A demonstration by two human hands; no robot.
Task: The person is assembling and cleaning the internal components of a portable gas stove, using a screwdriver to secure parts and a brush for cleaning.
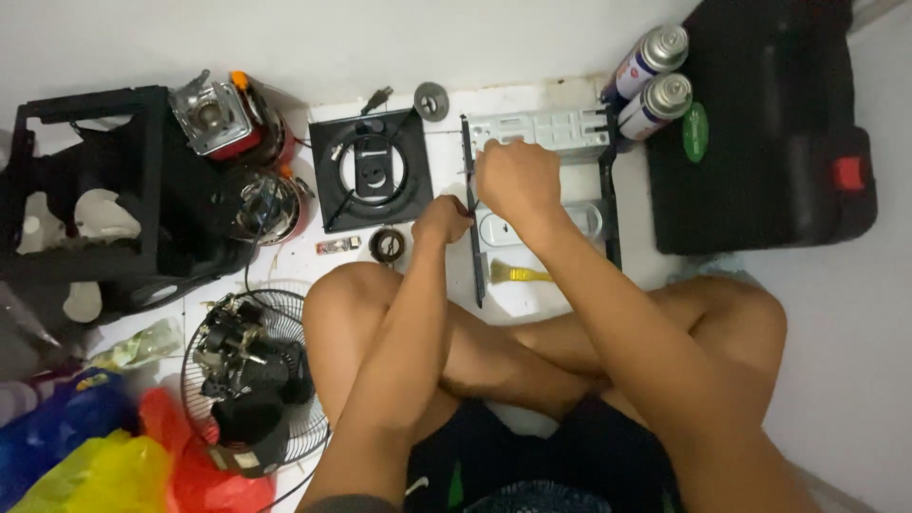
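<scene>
On the white floor between the knees, the left hand point(443, 219) pinches the black frame edge point(472, 214) while the right hand point(518, 180) closes over the grey metal chassis point(546, 130) just beside it.

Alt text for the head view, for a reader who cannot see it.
A person sitting cross-legged on a white floor holds the black edge of a grey metal frame with the left hand and right hand. Around them lie a yellow brush, two spray cans, a black case and a dismantled fan.
</scene>
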